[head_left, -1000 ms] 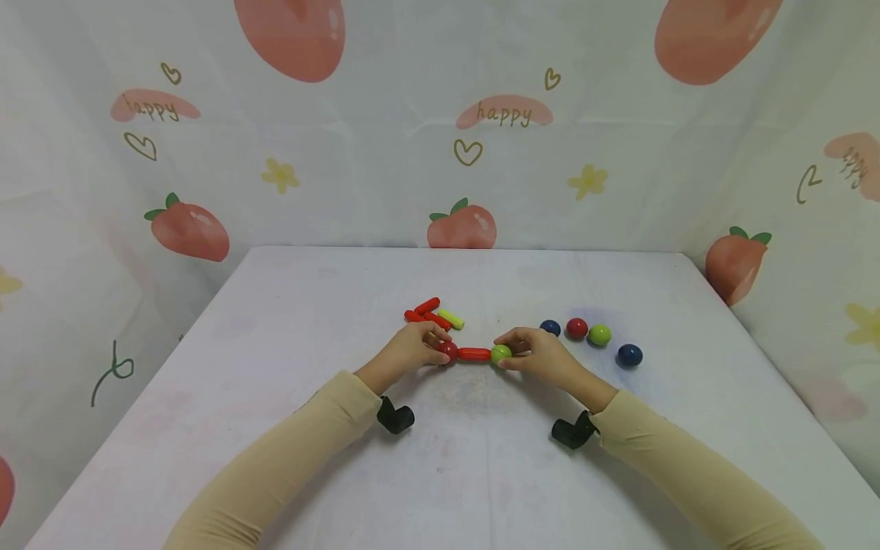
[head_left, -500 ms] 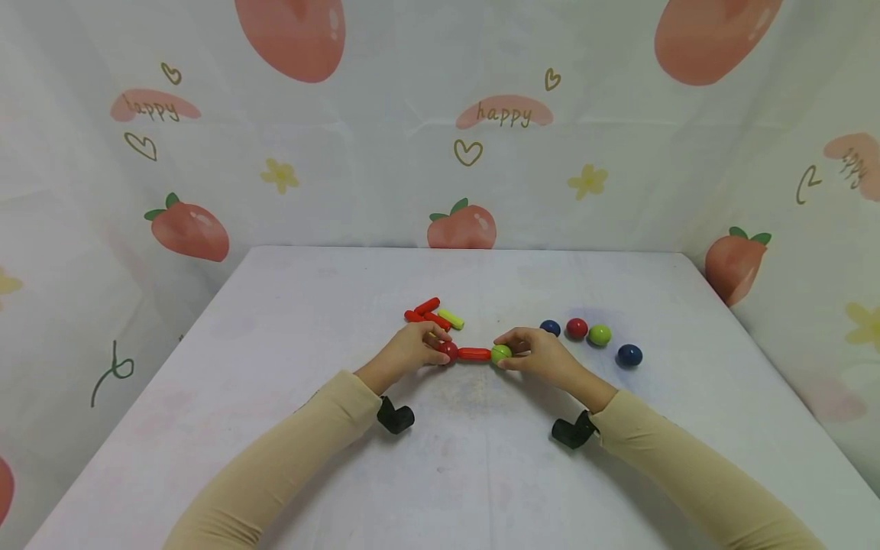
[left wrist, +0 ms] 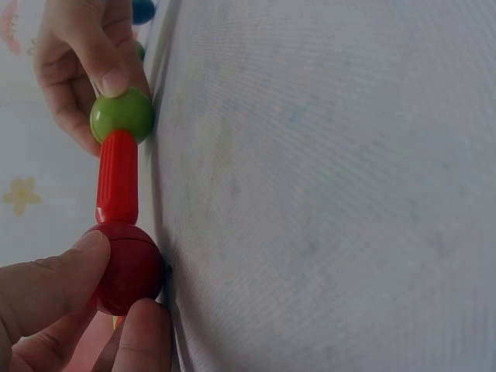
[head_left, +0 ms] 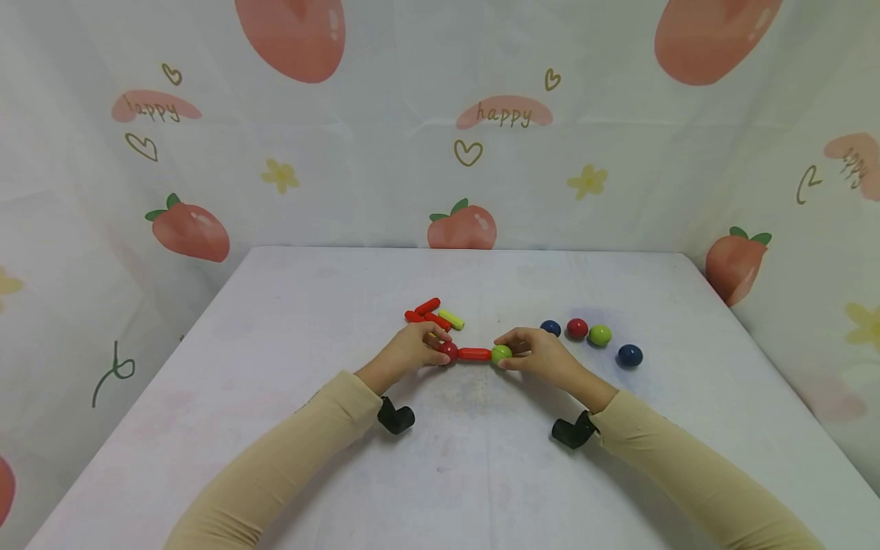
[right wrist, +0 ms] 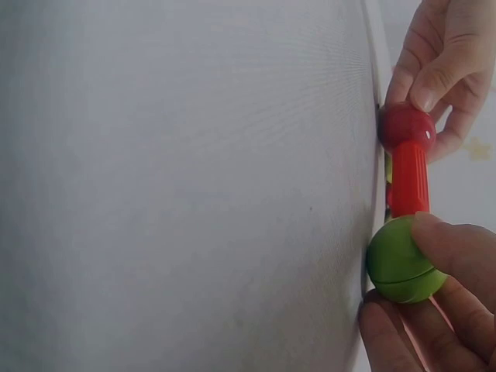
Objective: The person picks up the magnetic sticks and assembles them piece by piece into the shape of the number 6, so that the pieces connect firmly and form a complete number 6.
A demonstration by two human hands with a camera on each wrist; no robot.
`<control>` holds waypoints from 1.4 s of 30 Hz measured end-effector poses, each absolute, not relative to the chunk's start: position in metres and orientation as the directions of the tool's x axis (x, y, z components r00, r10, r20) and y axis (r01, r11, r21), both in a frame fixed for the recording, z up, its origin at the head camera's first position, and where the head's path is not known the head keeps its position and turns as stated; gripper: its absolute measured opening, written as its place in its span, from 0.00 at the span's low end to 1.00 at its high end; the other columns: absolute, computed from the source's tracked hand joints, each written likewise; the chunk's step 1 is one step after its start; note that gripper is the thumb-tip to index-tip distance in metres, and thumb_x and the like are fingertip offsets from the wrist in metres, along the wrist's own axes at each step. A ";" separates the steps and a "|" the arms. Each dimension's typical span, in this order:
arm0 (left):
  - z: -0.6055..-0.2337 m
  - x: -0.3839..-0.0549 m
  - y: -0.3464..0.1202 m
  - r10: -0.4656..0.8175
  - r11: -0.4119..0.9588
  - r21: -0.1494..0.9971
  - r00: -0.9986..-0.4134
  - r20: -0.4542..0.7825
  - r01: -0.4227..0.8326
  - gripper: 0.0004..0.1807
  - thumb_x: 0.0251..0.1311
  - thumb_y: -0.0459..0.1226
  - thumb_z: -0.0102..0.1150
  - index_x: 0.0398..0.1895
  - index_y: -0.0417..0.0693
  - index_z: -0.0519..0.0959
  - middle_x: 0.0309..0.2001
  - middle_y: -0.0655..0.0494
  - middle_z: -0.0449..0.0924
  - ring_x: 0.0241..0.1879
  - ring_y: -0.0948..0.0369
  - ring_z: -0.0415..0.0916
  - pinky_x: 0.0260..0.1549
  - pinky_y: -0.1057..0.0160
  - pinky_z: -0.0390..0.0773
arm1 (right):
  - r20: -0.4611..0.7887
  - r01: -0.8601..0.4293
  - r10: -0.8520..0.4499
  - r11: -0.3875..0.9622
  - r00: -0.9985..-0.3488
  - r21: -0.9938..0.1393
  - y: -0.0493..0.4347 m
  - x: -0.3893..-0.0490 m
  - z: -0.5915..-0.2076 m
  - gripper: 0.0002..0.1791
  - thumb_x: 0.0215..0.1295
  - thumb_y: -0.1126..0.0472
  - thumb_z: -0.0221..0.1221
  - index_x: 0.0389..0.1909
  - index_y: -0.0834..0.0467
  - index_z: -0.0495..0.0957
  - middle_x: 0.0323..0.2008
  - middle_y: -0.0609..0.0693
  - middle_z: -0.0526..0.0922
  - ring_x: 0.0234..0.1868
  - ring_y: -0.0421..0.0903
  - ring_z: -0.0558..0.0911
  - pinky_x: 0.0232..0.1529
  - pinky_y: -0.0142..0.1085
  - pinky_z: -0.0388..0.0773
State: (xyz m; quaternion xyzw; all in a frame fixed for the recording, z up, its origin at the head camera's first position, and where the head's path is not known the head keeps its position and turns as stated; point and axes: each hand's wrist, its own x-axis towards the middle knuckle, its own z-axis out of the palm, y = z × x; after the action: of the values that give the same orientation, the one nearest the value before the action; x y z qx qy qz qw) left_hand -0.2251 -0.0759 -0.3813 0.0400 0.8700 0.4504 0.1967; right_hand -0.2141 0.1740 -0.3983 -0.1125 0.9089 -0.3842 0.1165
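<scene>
A ribbed red rod (head_left: 474, 354) joins a red ball (left wrist: 130, 269) at its left end to a green ball (right wrist: 405, 260) at its right end, the three lying in one line close over the table. My left hand (head_left: 411, 348) pinches the red ball between thumb and fingers. The green ball is held the same way by my right hand (head_left: 539, 354). In the left wrist view a thin seam runs round the red ball; the right wrist view shows a similar groove on the green one.
Several red rods (head_left: 428, 305) and a yellow-green rod (head_left: 451, 319) lie behind my left hand. Beyond my right hand are two blue balls (head_left: 629, 356), a red ball (head_left: 577, 329) and a green ball (head_left: 600, 335). The white table (head_left: 330, 290) meets a patterned cloth backdrop.
</scene>
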 end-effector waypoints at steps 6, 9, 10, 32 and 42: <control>-0.382 -0.227 -0.076 0.254 0.599 0.795 -0.919 -0.301 -0.094 0.17 0.61 0.31 0.69 0.53 0.45 0.81 0.50 0.45 0.85 0.50 0.55 0.80 0.42 0.67 0.80 | -0.129 -0.115 -0.294 0.685 -0.947 -0.719 0.174 -0.215 -0.398 0.19 0.63 0.60 0.70 0.54 0.60 0.82 0.51 0.57 0.88 0.55 0.54 0.85 0.58 0.48 0.82; -0.381 -0.228 -0.077 0.256 0.607 0.789 -0.918 -0.303 -0.092 0.18 0.62 0.31 0.68 0.55 0.45 0.80 0.50 0.46 0.84 0.51 0.55 0.81 0.44 0.66 0.81 | -0.136 -0.109 -0.293 0.686 -0.946 -0.719 0.174 -0.216 -0.400 0.19 0.63 0.60 0.70 0.54 0.60 0.82 0.51 0.57 0.87 0.55 0.54 0.85 0.58 0.48 0.82; -0.380 -0.228 -0.078 0.257 0.608 0.789 -0.918 -0.301 -0.089 0.18 0.63 0.31 0.68 0.56 0.45 0.80 0.50 0.45 0.84 0.50 0.55 0.82 0.45 0.65 0.82 | -0.138 -0.107 -0.292 0.687 -0.946 -0.719 0.174 -0.216 -0.400 0.19 0.63 0.60 0.70 0.54 0.60 0.82 0.51 0.57 0.87 0.55 0.54 0.85 0.59 0.48 0.82; -0.364 -0.252 -0.107 0.148 0.654 0.750 -0.955 -0.257 -0.101 0.11 0.70 0.34 0.57 0.53 0.45 0.81 0.58 0.45 0.80 0.54 0.51 0.76 0.51 0.58 0.80 | -0.138 -0.096 -0.282 0.679 -0.949 -0.728 0.175 -0.216 -0.401 0.19 0.63 0.61 0.70 0.54 0.59 0.82 0.51 0.57 0.87 0.55 0.54 0.85 0.59 0.48 0.82; -0.378 -0.253 -0.103 0.158 0.673 0.733 -0.947 -0.279 -0.104 0.12 0.68 0.34 0.62 0.52 0.43 0.84 0.57 0.46 0.82 0.56 0.51 0.74 0.53 0.58 0.79 | -0.131 -0.111 -0.290 0.685 -0.948 -0.720 0.175 -0.217 -0.401 0.19 0.63 0.61 0.70 0.54 0.59 0.83 0.51 0.57 0.88 0.55 0.54 0.86 0.58 0.48 0.82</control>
State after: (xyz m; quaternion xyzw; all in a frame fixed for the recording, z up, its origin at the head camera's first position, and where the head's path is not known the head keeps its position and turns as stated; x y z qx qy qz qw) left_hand -0.2533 -0.1027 -0.3779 0.0150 0.9001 0.4043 0.1620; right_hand -0.2169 0.1748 -0.4009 -0.1101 0.9103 -0.3813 0.1178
